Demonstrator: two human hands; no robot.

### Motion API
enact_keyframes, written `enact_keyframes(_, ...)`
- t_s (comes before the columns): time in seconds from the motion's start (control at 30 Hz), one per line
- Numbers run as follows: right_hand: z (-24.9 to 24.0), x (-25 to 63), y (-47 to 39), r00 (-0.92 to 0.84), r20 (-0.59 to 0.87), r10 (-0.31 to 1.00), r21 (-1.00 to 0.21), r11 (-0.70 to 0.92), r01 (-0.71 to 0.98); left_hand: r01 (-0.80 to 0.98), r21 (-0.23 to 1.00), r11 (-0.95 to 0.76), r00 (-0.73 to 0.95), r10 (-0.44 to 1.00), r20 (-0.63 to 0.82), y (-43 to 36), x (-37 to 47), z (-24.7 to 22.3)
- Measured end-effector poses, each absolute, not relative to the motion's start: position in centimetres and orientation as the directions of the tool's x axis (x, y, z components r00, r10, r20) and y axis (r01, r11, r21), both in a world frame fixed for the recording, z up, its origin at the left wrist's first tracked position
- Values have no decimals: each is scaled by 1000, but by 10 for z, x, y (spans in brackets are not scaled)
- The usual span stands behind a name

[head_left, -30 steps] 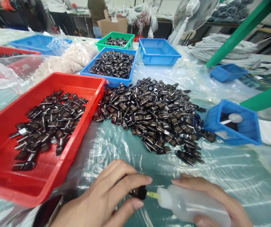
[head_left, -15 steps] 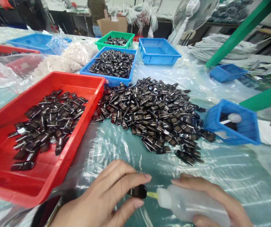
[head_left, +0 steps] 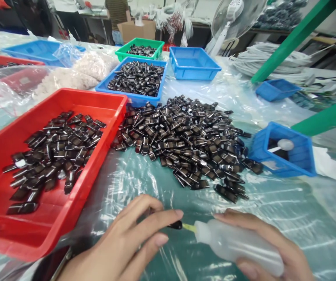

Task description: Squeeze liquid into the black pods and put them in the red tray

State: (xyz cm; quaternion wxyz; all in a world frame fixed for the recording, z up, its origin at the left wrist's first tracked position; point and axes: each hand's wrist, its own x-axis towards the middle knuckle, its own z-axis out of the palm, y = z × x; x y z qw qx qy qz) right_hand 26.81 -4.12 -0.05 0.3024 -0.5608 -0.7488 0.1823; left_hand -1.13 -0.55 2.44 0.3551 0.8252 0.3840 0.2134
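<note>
Near the bottom centre, my left hand (head_left: 135, 238) pinches a small black glossy piece (head_left: 176, 225), mostly hidden by the fingers. My right hand (head_left: 261, 238) is wrapped round a translucent white squeeze bottle (head_left: 238, 242), lying nearly level. Its yellowish tip points left and reaches the end of the black piece; whether they touch is hard to tell. Beyond both hands lies a large loose pile of similar black pieces (head_left: 185, 136). The red tray (head_left: 94, 175) at the left holds more of them.
Behind the pile stand a filled blue tray (head_left: 129, 98), a green tray (head_left: 160, 50) and another blue tray (head_left: 195, 73). A blue bin (head_left: 298, 156) with a white scoop is at right. Green bars (head_left: 296, 43) slant in. A person (head_left: 118, 15) stands far back.
My left fingers have shifted and the black piece has turned, so less of it shows beside the bottle tip. The bottle stays in my right hand. The view has moved slightly.
</note>
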Motion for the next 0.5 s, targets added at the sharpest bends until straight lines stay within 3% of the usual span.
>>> enact_keyframes(0.27,-9,278,-43,-216,281,935,-528,339,779,356,813,-460,555,804,212,-4,-9,12)
enact_keyframes(0.5,-5,281,-44,-220,259,941,-572,333,750,364,787,-498,546,799,253,-5,-9,13)
